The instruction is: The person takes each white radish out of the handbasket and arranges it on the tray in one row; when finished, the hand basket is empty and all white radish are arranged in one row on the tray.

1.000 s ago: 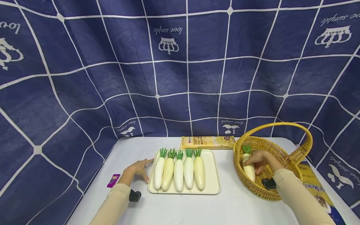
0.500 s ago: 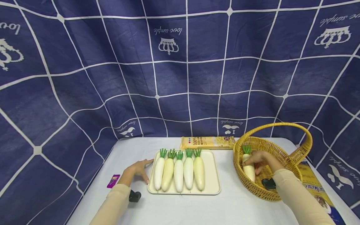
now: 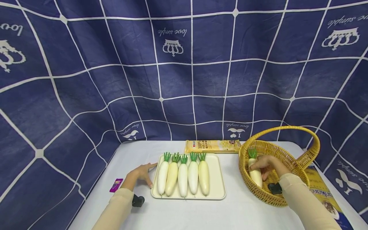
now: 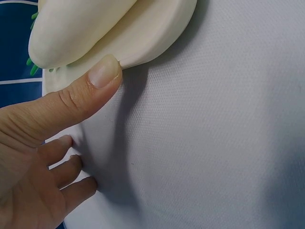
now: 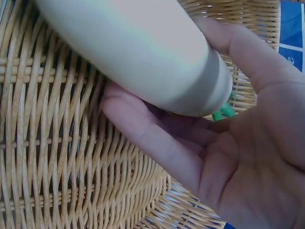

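In the head view, my right hand [image 3: 265, 165] reaches into a yellow wicker basket [image 3: 247, 179] and holds a white radish [image 3: 256, 176] with green leaf stubs. From the right wrist view, the thumb lies on one side of that radish [image 5: 143, 52] and the fingers curl round the other. At the cream tray's [image 3: 217, 179] left edge rests my left hand [image 3: 141, 172], fingers spread. Its thumb touches the tray rim [image 4: 157, 47] in the left wrist view. Several white and yellowish radishes [image 3: 183, 179] lie side by side on the tray, leaves pointing away from me.
A yellow food packet [image 3: 212, 146] lies behind the tray. Left of my left hand sits a small purple sachet [image 3: 116, 185]. A yellow and blue package [image 3: 325, 195] lies partly under the basket, whose tall handle [image 3: 283, 127] arches over it. A blue checked curtain [image 3: 184, 80] hangs behind.
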A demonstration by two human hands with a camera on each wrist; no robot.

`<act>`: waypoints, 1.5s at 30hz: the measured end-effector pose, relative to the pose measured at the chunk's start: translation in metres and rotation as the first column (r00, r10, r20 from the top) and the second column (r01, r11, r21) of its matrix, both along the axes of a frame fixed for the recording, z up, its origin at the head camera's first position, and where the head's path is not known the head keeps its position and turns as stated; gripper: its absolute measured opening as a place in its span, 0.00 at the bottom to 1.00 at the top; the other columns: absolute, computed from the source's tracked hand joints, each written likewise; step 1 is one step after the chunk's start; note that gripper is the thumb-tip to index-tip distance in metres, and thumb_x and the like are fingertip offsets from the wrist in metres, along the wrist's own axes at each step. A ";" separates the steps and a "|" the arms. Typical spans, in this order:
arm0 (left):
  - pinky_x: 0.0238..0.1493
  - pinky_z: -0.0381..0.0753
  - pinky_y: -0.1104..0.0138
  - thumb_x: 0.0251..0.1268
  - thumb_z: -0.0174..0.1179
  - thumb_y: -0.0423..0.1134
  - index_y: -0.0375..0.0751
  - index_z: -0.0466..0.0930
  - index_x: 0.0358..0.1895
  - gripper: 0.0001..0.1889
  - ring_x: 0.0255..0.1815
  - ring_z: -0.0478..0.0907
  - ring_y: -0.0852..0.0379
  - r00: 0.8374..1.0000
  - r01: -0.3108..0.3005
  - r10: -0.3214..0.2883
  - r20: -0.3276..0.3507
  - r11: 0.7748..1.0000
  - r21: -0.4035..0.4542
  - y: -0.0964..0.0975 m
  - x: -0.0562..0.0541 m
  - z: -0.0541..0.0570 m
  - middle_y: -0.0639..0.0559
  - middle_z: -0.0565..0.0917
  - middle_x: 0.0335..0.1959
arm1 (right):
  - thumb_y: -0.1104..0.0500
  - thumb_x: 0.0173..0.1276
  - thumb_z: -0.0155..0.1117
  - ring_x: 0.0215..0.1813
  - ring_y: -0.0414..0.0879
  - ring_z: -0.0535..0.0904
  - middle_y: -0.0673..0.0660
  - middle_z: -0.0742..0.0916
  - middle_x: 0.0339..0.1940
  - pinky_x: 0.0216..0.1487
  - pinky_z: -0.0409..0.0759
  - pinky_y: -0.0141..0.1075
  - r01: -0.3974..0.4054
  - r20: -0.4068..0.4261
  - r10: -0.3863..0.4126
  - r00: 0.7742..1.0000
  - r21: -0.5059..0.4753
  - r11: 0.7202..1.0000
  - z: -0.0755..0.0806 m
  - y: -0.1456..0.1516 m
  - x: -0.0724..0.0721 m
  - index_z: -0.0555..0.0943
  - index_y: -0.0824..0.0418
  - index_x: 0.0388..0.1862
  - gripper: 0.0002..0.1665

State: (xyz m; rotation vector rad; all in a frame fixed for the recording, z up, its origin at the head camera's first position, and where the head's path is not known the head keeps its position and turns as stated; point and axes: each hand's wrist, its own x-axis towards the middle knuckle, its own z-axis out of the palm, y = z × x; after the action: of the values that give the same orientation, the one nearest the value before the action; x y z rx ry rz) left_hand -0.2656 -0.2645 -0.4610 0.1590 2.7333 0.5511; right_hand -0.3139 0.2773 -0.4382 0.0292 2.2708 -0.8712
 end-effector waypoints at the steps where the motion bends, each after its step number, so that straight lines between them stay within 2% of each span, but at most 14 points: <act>1: 0.63 0.57 0.35 0.24 0.80 0.38 0.44 0.63 0.69 0.56 0.66 0.56 0.25 1.000 0.001 -0.001 -0.002 1.000 -0.002 0.000 0.000 0.000 0.26 0.60 0.67 | 0.53 0.58 0.63 0.24 0.49 0.82 0.66 0.81 0.29 0.30 0.86 0.37 -0.001 0.003 0.001 1.000 -0.001 1.000 0.000 0.000 0.000 0.63 0.73 0.42 0.28; 6: 0.63 0.57 0.35 0.23 0.80 0.38 0.44 0.63 0.69 0.56 0.66 0.57 0.25 1.000 0.005 -0.006 -0.006 1.000 -0.006 0.001 0.000 -0.001 0.26 0.61 0.67 | 0.54 0.56 0.60 0.26 0.50 0.82 0.65 0.81 0.30 0.31 0.86 0.38 0.000 0.005 0.000 1.000 -0.020 1.000 -0.001 0.002 0.001 0.63 0.73 0.41 0.26; 15: 0.63 0.57 0.35 0.23 0.80 0.39 0.45 0.63 0.69 0.56 0.66 0.56 0.25 1.000 -0.004 0.004 0.000 1.000 -0.009 0.000 -0.001 -0.002 0.27 0.60 0.68 | 0.53 0.56 0.59 0.27 0.49 0.81 0.63 0.80 0.30 0.29 0.85 0.36 -0.004 -0.062 0.000 0.998 -0.058 0.998 0.003 0.005 0.002 0.67 0.72 0.41 0.24; 19: 0.63 0.57 0.36 0.24 0.80 0.38 0.44 0.63 0.69 0.56 0.66 0.57 0.25 1.000 0.009 -0.009 -0.007 1.000 -0.006 -0.001 0.000 -0.002 0.26 0.60 0.67 | 0.53 0.56 0.59 0.29 0.50 0.80 0.63 0.79 0.32 0.30 0.85 0.36 -0.009 -0.071 0.002 0.998 -0.096 0.995 0.009 0.010 0.004 0.64 0.74 0.44 0.28; 23: 0.63 0.57 0.36 0.24 0.80 0.39 0.44 0.63 0.69 0.56 0.66 0.57 0.25 1.000 0.011 -0.011 -0.005 1.000 -0.011 -0.001 -0.001 -0.002 0.26 0.60 0.67 | 0.52 0.57 0.60 0.30 0.50 0.80 0.64 0.78 0.34 0.31 0.85 0.39 -0.036 -0.141 0.019 0.990 -0.116 0.993 0.019 0.014 0.005 0.59 0.79 0.52 0.37; 26: 0.64 0.57 0.36 0.24 0.80 0.39 0.45 0.63 0.69 0.56 0.66 0.56 0.25 1.000 0.005 -0.005 -0.005 1.000 -0.013 -0.001 -0.001 -0.002 0.26 0.60 0.67 | 0.51 0.58 0.60 0.30 0.49 0.79 0.63 0.78 0.35 0.33 0.85 0.41 -0.056 -0.193 0.029 0.981 -0.138 0.989 0.027 0.015 0.006 0.60 0.79 0.53 0.37; 30: 0.63 0.57 0.35 0.23 0.80 0.39 0.45 0.64 0.69 0.56 0.66 0.56 0.25 1.000 0.000 0.000 -0.004 1.000 -0.017 -0.001 -0.001 -0.002 0.27 0.60 0.67 | 0.52 0.60 0.57 0.33 0.48 0.79 0.62 0.78 0.36 0.36 0.84 0.41 -0.071 -0.213 0.024 0.977 -0.214 0.974 0.031 0.017 0.008 0.63 0.78 0.51 0.33; 38: 0.64 0.57 0.36 0.23 0.80 0.41 0.46 0.63 0.70 0.57 0.67 0.56 0.26 1.000 -0.015 0.015 0.016 1.000 -0.011 0.000 -0.002 -0.003 0.28 0.59 0.68 | 0.51 0.65 0.50 0.41 0.51 0.81 0.66 0.77 0.44 0.42 0.84 0.40 -0.047 -0.226 -0.037 0.974 -0.356 0.933 0.033 0.024 0.015 0.55 0.86 0.58 0.40; 42: 0.64 0.56 0.36 0.23 0.80 0.41 0.46 0.63 0.70 0.57 0.67 0.56 0.27 1.000 -0.023 0.023 0.021 1.000 -0.004 -0.001 -0.002 -0.003 0.28 0.59 0.69 | 0.51 0.67 0.48 0.42 0.50 0.80 0.67 0.77 0.46 0.43 0.83 0.40 -0.047 -0.234 -0.052 0.971 -0.402 0.914 0.034 0.026 0.019 0.52 0.87 0.61 0.42; 45: 0.64 0.57 0.36 0.23 0.80 0.41 0.45 0.63 0.69 0.57 0.67 0.56 0.27 1.000 -0.018 0.019 0.016 1.000 -0.012 -0.001 -0.003 -0.004 0.28 0.59 0.68 | 0.52 0.68 0.47 0.41 0.49 0.80 0.65 0.77 0.44 0.42 0.83 0.40 -0.037 -0.251 -0.074 0.965 -0.412 0.911 0.036 0.028 0.025 0.53 0.86 0.60 0.40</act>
State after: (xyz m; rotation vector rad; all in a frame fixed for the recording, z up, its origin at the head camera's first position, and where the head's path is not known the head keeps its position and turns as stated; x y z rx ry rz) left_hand -0.2689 -0.2654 -0.4650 0.1260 2.7250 0.5385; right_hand -0.2884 0.3054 -0.4021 -0.2718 2.2743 -1.4240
